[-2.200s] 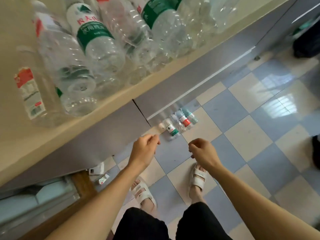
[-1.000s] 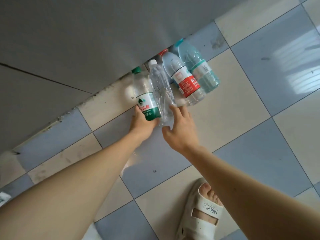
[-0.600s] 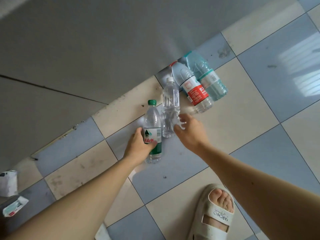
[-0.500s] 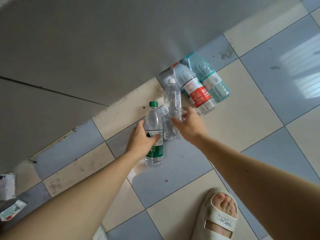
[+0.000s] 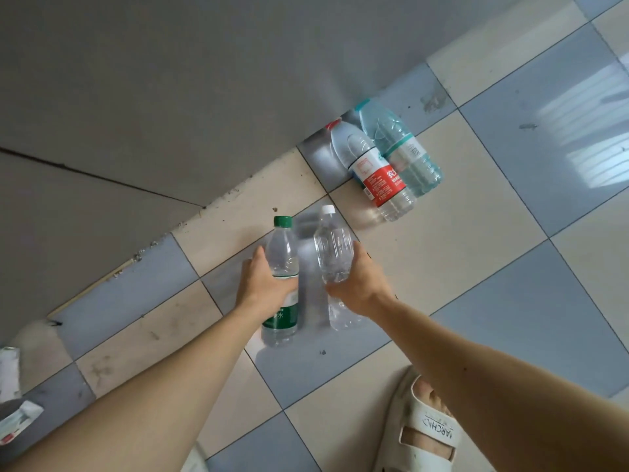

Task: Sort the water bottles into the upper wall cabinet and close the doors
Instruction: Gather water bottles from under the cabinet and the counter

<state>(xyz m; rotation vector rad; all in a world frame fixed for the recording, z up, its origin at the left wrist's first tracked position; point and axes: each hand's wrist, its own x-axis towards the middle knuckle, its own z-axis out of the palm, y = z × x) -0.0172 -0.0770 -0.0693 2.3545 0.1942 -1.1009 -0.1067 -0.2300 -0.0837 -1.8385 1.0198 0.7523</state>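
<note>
My left hand (image 5: 263, 284) grips a clear bottle with a green cap and green label (image 5: 281, 253) around its middle. My right hand (image 5: 360, 284) grips a clear unlabelled bottle with a white cap (image 5: 333, 247). Both bottles are held upright above the tiled floor. Two more bottles stand on the floor by the grey cabinet base: one with a red label (image 5: 372, 168) and a blue-tinted one (image 5: 405, 155) beside it. The upper wall cabinet is out of view.
A grey lower cabinet front (image 5: 170, 97) fills the upper left. Checkered blue and cream floor tiles (image 5: 476, 253) spread to the right. My sandalled foot (image 5: 427, 427) is at the bottom right. Scraps of packaging (image 5: 13, 403) lie at the far left.
Both hands have closed around their bottles and drawn them away from the cabinet base, off the floor. The red-label and blue-tinted bottles stayed put.
</note>
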